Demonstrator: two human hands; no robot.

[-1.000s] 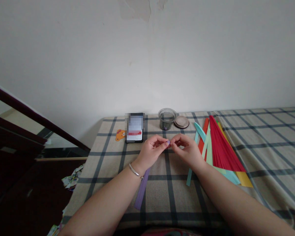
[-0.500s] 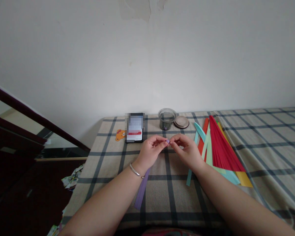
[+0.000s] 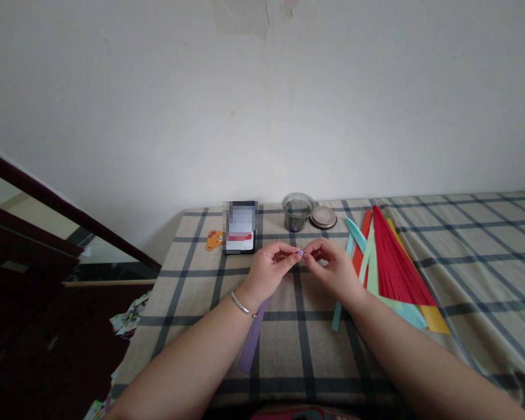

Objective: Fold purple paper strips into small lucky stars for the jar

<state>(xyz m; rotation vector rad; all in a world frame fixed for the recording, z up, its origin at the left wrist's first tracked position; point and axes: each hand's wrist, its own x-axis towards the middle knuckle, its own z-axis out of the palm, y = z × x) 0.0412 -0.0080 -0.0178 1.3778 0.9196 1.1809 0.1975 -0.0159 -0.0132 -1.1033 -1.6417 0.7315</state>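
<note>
Pinching the purple strip [image 3: 252, 335] between left hand [image 3: 269, 272] and right hand [image 3: 332, 269], we judge only its tip folded, most hanging loose.

I'm looking at a room in a home — a plaid cloth [image 3: 464, 245] spread beneath a plain wall with peeling paint [image 3: 245, 17], a phone [image 3: 240, 227], a glass jar [image 3: 297, 212] and coloured paper strips [image 3: 391, 262] lying on it.
</note>
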